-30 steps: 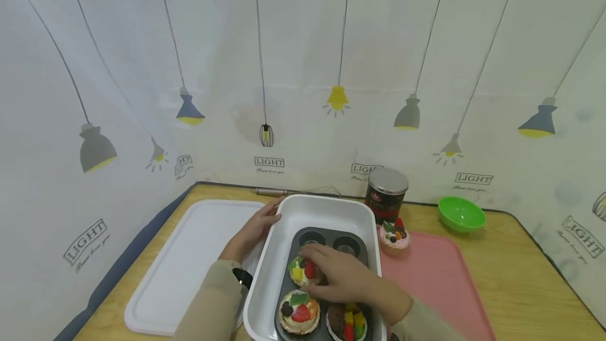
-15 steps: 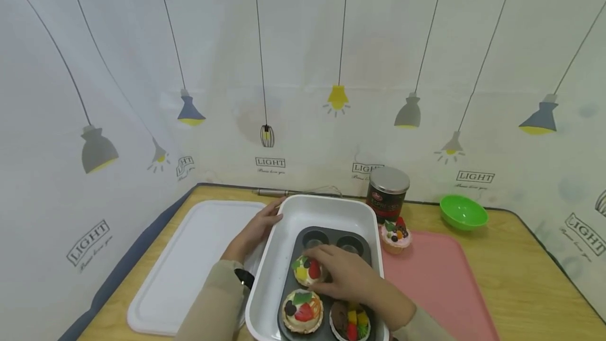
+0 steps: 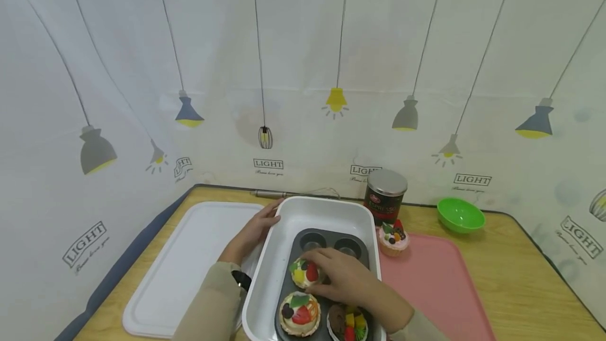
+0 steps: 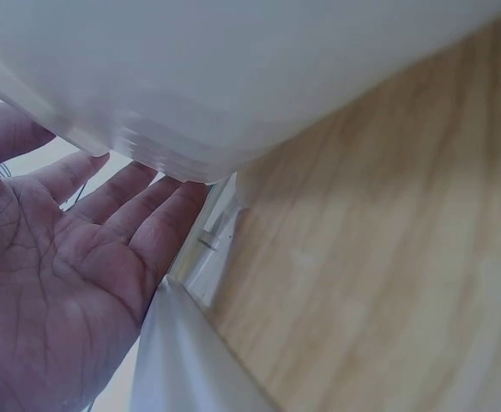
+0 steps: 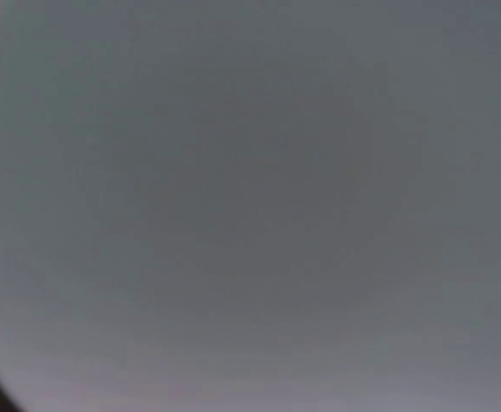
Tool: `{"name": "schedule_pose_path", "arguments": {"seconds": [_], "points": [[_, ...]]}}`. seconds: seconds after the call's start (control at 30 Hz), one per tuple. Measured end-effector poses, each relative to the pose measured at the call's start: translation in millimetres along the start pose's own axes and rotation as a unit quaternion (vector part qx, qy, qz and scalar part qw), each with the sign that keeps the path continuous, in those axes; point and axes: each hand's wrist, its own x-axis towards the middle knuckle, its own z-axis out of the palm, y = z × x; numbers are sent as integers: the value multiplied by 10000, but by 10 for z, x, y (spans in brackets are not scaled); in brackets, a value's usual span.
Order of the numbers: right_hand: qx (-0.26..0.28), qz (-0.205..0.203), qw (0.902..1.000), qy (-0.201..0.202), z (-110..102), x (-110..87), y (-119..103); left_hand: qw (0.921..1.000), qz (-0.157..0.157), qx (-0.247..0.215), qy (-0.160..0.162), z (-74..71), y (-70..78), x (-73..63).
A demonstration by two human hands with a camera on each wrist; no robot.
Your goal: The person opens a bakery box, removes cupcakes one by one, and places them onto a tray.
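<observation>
Tabletop [image 3: 530,283] bears can [image 3: 385,201] and bowl [image 3: 461,216], left hand [image 3: 253,231] loose-fingered, right hand [image 3: 346,277] gripping tart [image 3: 303,274].

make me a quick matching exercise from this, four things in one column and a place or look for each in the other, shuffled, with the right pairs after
Things
1. right hand
2. left hand
3. bowl
4. espresso tin

Places and looks
a. dark body with a silver-coloured lid
b. at the left side of the white pan
c. thumb and fingers at a fruit-topped tart in the dark muffin tray
d. bright green, near the back edge of the table

Right pairs: 1-c, 2-b, 3-d, 4-a
</observation>
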Motion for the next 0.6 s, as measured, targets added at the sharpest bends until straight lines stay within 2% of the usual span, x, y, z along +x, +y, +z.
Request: {"name": "schedule_pose_path", "arguments": {"seconds": [0.13,0.3,0.6], "points": [[-15,55,10000,-8,-4,0,-12,10000,-31,45,12,-17,-1,-7],[-98,-106,9999,57,-3,10,-14,10000,-6,51,47,-29,-8,-11],[-67,-124,9999,-6,-25,-6,-9,10000,1,-10,-9,-6,-16,9]]}}
